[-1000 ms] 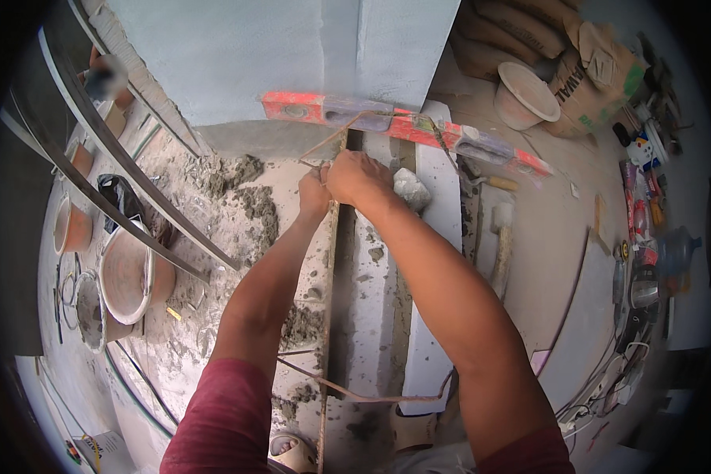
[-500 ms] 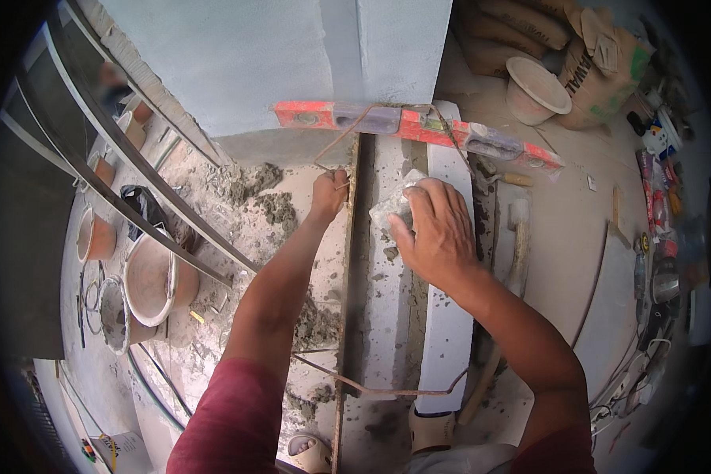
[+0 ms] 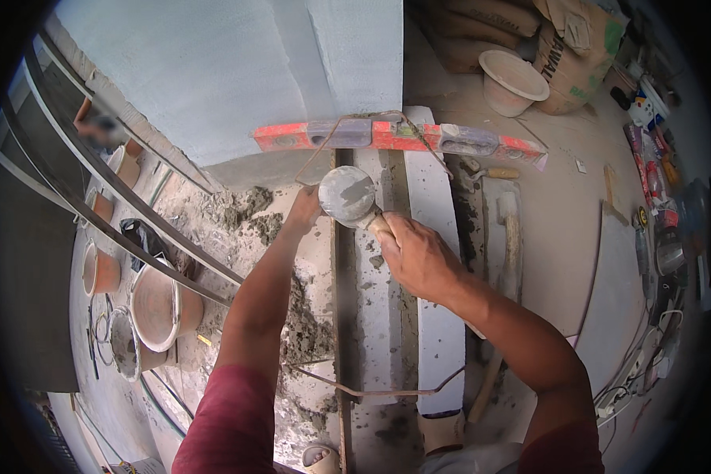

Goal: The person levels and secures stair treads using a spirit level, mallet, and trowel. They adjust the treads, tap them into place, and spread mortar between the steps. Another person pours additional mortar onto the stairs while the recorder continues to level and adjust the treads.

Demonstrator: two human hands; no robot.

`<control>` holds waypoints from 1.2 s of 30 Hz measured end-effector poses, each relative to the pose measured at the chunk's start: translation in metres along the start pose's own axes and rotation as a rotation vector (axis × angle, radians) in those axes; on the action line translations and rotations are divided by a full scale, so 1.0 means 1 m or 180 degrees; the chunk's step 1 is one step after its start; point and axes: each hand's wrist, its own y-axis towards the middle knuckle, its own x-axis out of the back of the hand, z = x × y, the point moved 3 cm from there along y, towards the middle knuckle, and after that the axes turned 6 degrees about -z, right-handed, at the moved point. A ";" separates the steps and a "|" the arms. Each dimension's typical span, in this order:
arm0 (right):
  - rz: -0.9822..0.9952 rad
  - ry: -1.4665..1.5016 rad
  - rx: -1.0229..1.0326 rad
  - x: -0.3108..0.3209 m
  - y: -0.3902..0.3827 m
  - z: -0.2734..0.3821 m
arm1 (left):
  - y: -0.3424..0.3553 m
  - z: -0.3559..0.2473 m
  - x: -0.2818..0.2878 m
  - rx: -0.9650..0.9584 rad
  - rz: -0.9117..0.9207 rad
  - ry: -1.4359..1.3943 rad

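My right hand (image 3: 423,257) is closed around the short pale handle of a round-headed mallet (image 3: 347,189). Its grey, mortar-smeared face is turned up, above a long narrow board (image 3: 344,292) standing on edge. My left hand (image 3: 302,212) is closed at this board's left side, near the bent end of a rusty rod clamp (image 3: 321,150). The mallet head partly hides those fingers. Right of the board runs a mortar-spattered pale strip (image 3: 378,340), then a white plank (image 3: 442,340). A red spirit level (image 3: 387,134) lies across the far end.
A second bent rod (image 3: 387,393) crosses the near end. Mortar heaps (image 3: 241,207) and buckets (image 3: 159,304) lie left, under curved metal strips (image 3: 126,186). At right are a float (image 3: 511,237), a small trowel (image 3: 498,172), a basin (image 3: 513,83), paper sacks (image 3: 581,59) and scattered tools.
My right hand has turned and shifted left and slightly down, bringing the mallet's round face into sight over the board. My left hand stays at the board's edge. The whole view has shifted slightly.
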 end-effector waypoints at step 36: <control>0.0271 -0.0396 -0.0201 -0.020 0.037 0.015 | 0.008 0.026 -0.008 -0.0370 0.0271 -0.0427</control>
